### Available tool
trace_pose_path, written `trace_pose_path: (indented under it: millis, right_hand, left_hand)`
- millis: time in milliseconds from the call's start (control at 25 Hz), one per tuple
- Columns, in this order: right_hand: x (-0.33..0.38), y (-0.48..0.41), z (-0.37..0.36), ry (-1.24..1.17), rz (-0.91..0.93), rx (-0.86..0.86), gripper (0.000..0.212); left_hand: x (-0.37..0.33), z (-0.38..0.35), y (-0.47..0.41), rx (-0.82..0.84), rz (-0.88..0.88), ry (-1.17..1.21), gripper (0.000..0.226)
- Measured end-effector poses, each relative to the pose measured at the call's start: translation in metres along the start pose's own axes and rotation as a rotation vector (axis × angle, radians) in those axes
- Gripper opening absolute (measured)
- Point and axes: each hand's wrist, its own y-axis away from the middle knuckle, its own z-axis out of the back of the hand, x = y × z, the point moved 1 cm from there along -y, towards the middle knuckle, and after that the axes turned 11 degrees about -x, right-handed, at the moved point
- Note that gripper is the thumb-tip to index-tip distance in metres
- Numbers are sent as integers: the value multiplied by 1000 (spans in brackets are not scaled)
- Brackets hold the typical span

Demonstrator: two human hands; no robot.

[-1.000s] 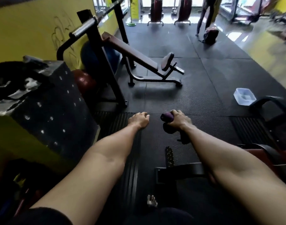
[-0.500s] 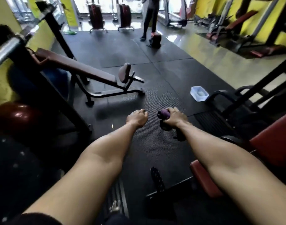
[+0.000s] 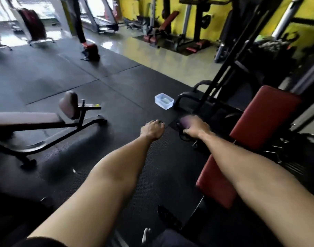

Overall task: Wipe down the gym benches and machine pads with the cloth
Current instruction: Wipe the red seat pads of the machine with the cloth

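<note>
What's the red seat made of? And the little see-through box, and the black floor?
The red pad looks like vinyl or fake leather over padding: smooth, slightly shiny. The box seems to be clear plastic: thin, pale, see-through walls. The black floor mat looks like rubber: matte, finely textured, laid in tiles with seams.

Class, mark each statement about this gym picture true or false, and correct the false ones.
1. The right hand grips a purple cloth. True.
2. The left hand holds a spray bottle. False: it holds nothing, fingers curled.
3. The clear container sits on the red pad. False: it sits on the black floor mat.
4. The red pad is on the right hand's side. True.
</note>
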Motion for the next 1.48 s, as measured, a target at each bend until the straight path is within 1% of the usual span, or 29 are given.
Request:
trace_pose_path:
  millis: [160,240,440,520,640,800,880,960,1120,1280,1400,1480]
  right_hand:
    - [-29,-53,-3,15,-140,-71,61]
    - [-38,-73,-1,13,-178,-85,63]
    - [-61,-125,11,21,-292,-166,69]
    - [-70,-148,14,39,-370,-174,71]
    - [-84,-182,15,29,-481,-234,68]
    - [-80,-215,12,-35,-608,-311,58]
    - [-78,-228,17,-25,-651,-366,55]
    - [-83,-239,19,13,-714,-385,51]
    - [-119,-275,19,77,-813,-408,53]
    - [-177,-321,20,90,-921,-449,61]
    - [-216,-356,30,85,-1003,-475,59]
    - [-238,-383,41,102,-1033,-490,57]
  left_hand:
    - [-15,-16,-78,43,-117,3,53]
    - [-25,-20,-108,67,-189,13,51]
    - [-65,-23,-188,146,-316,46,48]
    - [-81,-29,-225,174,-385,39,47]
    - [-101,-41,-284,227,-481,39,46]
    - [-123,-53,-352,347,-594,-22,56]
    - [-143,-58,-378,366,-660,-11,57]
    - [-160,-68,-396,371,-719,-9,55]
    - [-204,-103,-441,425,-806,22,56]
    - [-260,-145,-488,459,-893,32,57]
    - [-304,-163,-524,515,-945,19,58]
    - [-335,-169,-550,507,-981,32,53]
